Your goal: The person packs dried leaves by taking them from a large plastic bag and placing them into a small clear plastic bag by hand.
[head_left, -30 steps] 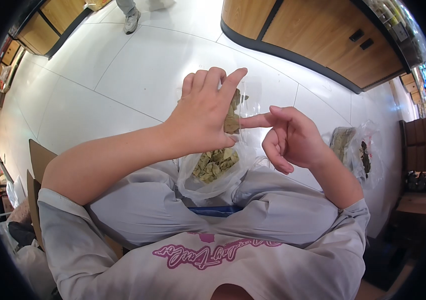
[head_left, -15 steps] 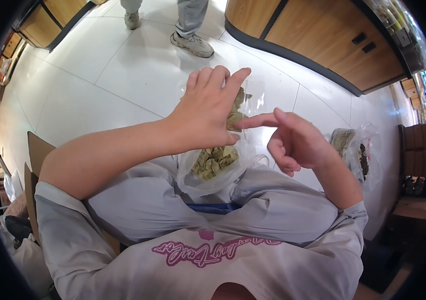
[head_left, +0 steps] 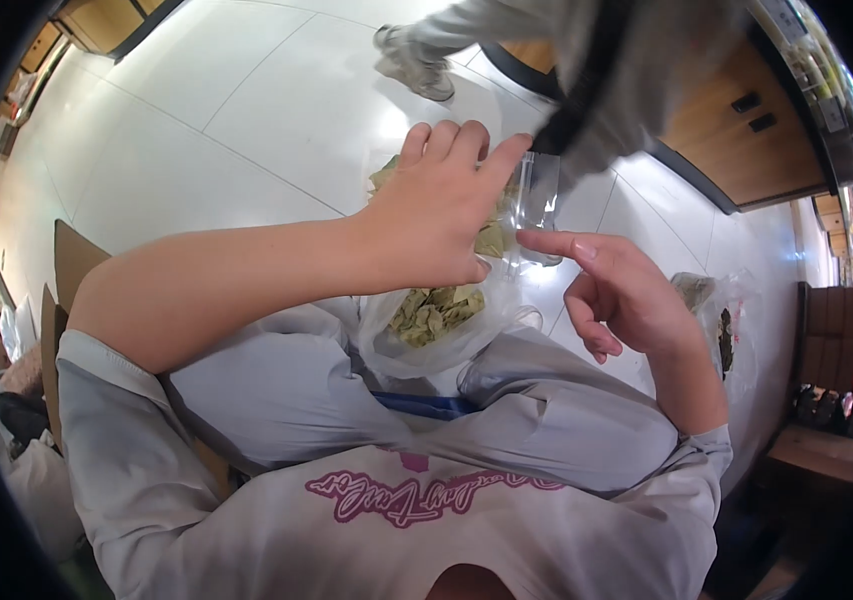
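Observation:
My left hand (head_left: 441,205) lies spread over a clear plastic zip bag (head_left: 538,190) of dried green leaves (head_left: 489,240), its thumb toward me and its fingers apart toward the far side. The palm hides much of the bag. My right hand (head_left: 631,295) has its index finger stretched to the bag's right side, at or very near the plastic; its other fingers curl loosely with nothing visible in them. Between my knees, just below the left hand, a thin whitish plastic bag (head_left: 386,345) stands open with more dried leaves (head_left: 436,315) inside.
Another person's blurred leg (head_left: 606,90) and a shoe (head_left: 416,65) are close beyond my hands. Clear bags (head_left: 741,345) with dark contents lie on the floor at right. Wooden cabinets (head_left: 716,130) stand at far right, and a cardboard flap (head_left: 76,265) rises at left.
The other person has stepped to the right and nearer. My hands and the zip bag appear slightly farther right in view; both hands keep nearly the same pose.

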Tool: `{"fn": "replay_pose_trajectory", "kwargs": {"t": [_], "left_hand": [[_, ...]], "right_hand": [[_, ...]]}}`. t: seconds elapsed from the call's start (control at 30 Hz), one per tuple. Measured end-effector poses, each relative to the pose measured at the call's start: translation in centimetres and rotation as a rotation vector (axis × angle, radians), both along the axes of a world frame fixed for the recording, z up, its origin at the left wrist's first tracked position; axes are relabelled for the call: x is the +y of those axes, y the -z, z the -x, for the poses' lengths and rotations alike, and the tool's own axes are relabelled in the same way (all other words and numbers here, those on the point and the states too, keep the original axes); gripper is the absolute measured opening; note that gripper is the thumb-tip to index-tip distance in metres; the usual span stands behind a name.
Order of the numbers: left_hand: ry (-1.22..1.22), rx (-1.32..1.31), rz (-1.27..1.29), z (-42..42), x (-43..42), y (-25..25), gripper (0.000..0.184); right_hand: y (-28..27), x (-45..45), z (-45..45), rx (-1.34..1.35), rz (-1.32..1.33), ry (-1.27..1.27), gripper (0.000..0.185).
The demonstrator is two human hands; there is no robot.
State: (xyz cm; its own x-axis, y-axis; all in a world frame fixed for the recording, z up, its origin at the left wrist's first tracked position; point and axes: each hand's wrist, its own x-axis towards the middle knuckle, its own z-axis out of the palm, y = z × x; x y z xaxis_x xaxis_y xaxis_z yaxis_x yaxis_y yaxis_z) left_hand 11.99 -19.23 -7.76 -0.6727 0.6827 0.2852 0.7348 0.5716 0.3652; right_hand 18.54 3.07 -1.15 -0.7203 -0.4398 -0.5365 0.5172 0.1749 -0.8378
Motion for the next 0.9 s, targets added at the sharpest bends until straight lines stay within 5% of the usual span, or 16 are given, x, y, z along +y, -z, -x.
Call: {"fn": "replay_pose_trajectory", "kwargs": {"t": [0.33, 0.63, 0.9], "left_hand": [[0.054, -0.003, -0.073, 0.2, -0.2, 0.7, 0.1], [0.141, -0.069, -0.079, 0.2, -0.1, 1.7, 0.099], [0.142, -0.11, -0.057, 0.9, -0.3, 1.8, 0.102]], "right_hand": [[3.7, -0.8, 0.6, -0.31, 0.407, 0.005, 0.062], [6.1, -1.0, 1.5, -0.504, 0.692, -0.196, 0.079], [3.5, -0.7, 1.8, -0.28, 0.293, -0.096, 0.071]]}}
